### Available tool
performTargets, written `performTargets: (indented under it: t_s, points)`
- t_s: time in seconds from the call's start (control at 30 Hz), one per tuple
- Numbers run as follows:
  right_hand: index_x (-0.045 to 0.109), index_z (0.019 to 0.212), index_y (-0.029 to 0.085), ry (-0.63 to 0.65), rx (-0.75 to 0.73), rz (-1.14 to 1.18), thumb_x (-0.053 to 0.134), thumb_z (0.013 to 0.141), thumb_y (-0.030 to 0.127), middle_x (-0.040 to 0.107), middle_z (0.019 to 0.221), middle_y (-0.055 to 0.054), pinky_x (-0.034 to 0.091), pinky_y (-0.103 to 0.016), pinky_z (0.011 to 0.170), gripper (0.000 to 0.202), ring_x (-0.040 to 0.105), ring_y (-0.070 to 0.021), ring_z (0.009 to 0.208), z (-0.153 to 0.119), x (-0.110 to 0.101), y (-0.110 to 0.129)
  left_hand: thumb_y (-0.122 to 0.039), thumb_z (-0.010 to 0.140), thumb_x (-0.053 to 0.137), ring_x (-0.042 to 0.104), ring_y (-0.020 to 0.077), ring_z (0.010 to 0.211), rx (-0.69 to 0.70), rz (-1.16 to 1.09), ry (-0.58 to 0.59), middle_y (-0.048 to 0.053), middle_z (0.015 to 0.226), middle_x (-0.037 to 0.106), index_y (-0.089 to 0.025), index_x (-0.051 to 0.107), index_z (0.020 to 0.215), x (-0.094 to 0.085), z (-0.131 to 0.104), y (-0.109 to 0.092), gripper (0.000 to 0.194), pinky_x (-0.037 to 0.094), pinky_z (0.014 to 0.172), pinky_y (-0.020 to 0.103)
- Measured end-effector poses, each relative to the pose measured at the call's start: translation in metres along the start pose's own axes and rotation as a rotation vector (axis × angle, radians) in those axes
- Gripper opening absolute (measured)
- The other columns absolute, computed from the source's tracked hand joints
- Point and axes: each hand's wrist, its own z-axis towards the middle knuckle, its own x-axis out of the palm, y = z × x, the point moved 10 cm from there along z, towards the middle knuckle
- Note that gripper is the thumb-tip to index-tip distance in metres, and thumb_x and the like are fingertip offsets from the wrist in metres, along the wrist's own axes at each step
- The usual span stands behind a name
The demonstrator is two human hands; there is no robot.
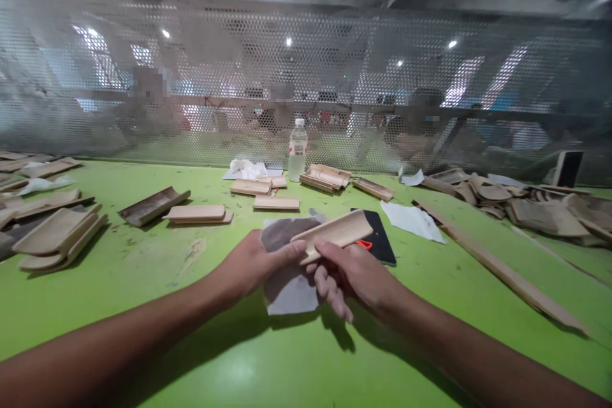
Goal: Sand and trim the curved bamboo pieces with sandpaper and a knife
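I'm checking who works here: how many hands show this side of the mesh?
2: the left hand, thumb at the left end of a wood piece, and the right hand, thumb on it just right of that. Others beyond the mesh may be hidden.

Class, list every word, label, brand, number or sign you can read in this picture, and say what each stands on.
No text can be read.
Bottle: its label bears red and dark marks, too small and blurred to read.
Held wooden piece: no writing visible.
White sheet right of the hands: none visible.
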Motion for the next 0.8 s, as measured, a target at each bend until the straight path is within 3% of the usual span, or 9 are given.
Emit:
performTargets:
  t_s: [0.07,0.17,0.27,0.33,0.4,0.47,0.57,0.67,0.8]
  points:
    - [0.065,0.066,0.014,0.015,-0.103,-0.217,0.054,0.099,0.058,0.059,0.046,-0.002,0.043,-0.017,0.032,0.057,0.052,-0.0086,0.032,-0.003,-0.004,0.009,-0.058,0.078,0.079,0.073,0.0237,0.082,-0.021,0.026,0.005,0.008,0.098,0.08,-0.019,0.076,0.112,-0.004,0.003,0.003,0.052,0.055,0.072,0.03]
    - [0.067,0.08,0.017,-0.172,-0.325,-0.368,0.049,0.096,0.071,0.06,0.053,0.0,0.045,-0.019,0.035,0.059,0.054,-0.0101,0.04,-0.014,-0.029,0.043,-0.058,0.079,0.077,0.072,0.0225,0.072,-0.038,0.156,-0.039,0.008,0.086,0.079,-0.018,0.078,0.109,-0.017,0.009,0.006,0.05,0.051,0.061,0.027]
    - [0.065,0.098,0.019,-0.352,-0.431,-0.466,0.048,0.098,0.068,0.058,0.057,0.003,0.044,-0.021,0.039,0.051,0.053,-0.0109,0.043,-0.024,-0.048,0.069,-0.054,0.082,0.073,0.069,0.021,0.067,-0.024,0.285,-0.059,0.006,0.081,0.078,-0.019,0.078,0.114,-0.023,0.013,0.005,0.048,0.046,0.057,0.026]
    - [0.064,0.092,0.019,-0.365,-0.4,-0.623,0.055,0.097,0.064,0.059,0.055,0.003,0.041,-0.021,0.039,0.046,0.052,-0.0102,0.042,-0.024,-0.047,0.073,-0.055,0.084,0.07,0.068,0.0209,0.067,0.0,0.343,-0.079,0.005,0.078,0.077,-0.018,0.078,0.108,-0.026,0.014,0.002,0.045,0.045,0.057,0.026]
    - [0.061,0.077,0.019,-0.282,-0.311,-0.734,0.061,0.094,0.063,0.059,0.052,0.002,0.039,-0.02,0.039,0.047,0.052,-0.0097,0.041,-0.018,-0.04,0.063,-0.061,0.084,0.067,0.066,0.0211,0.066,0.019,0.395,-0.149,0.005,0.075,0.074,-0.015,0.077,0.095,-0.034,0.014,-0.001,0.048,0.043,0.057,0.027]
    - [0.059,0.071,0.018,-0.099,-0.153,-0.697,0.067,0.089,0.064,0.061,0.053,0.001,0.04,-0.02,0.039,0.049,0.054,-0.0094,0.041,-0.01,-0.027,0.037,-0.066,0.084,0.064,0.064,0.0211,0.065,0.018,0.417,-0.24,0.005,0.072,0.071,-0.014,0.073,0.086,-0.043,0.012,-0.004,0.053,0.043,0.056,0.027]
    - [0.061,0.088,0.016,0.211,0.062,-0.426,0.073,0.084,0.065,0.069,0.064,-0.001,0.041,-0.018,0.038,0.05,0.055,-0.0085,0.041,-0.01,0.005,-0.005,-0.065,0.086,0.063,0.063,0.0203,0.067,0.061,0.387,-0.29,0.004,0.074,0.071,-0.015,0.069,0.084,-0.045,0.008,-0.011,0.05,0.045,0.06,0.028]
    - [0.054,0.106,0.016,0.369,0.049,-0.229,0.069,0.088,0.065,0.073,0.077,-0.004,0.039,-0.017,0.037,0.055,0.051,-0.0049,0.038,-0.014,0.03,-0.014,-0.062,0.088,0.063,0.063,0.0189,0.069,0.097,0.201,-0.282,0.002,0.076,0.07,-0.017,0.068,0.086,-0.039,0.004,-0.013,0.046,0.047,0.062,0.026]
    - [0.052,0.111,0.015,0.379,-0.075,-0.183,0.063,0.095,0.061,0.072,0.082,-0.003,0.033,-0.015,0.037,0.05,0.046,-0.0019,0.039,-0.013,0.033,-0.006,-0.062,0.092,0.059,0.066,0.0207,0.074,0.045,-0.132,-0.27,0.004,0.083,0.072,-0.017,0.069,0.094,-0.032,-0.001,-0.005,0.047,0.051,0.067,0.028]
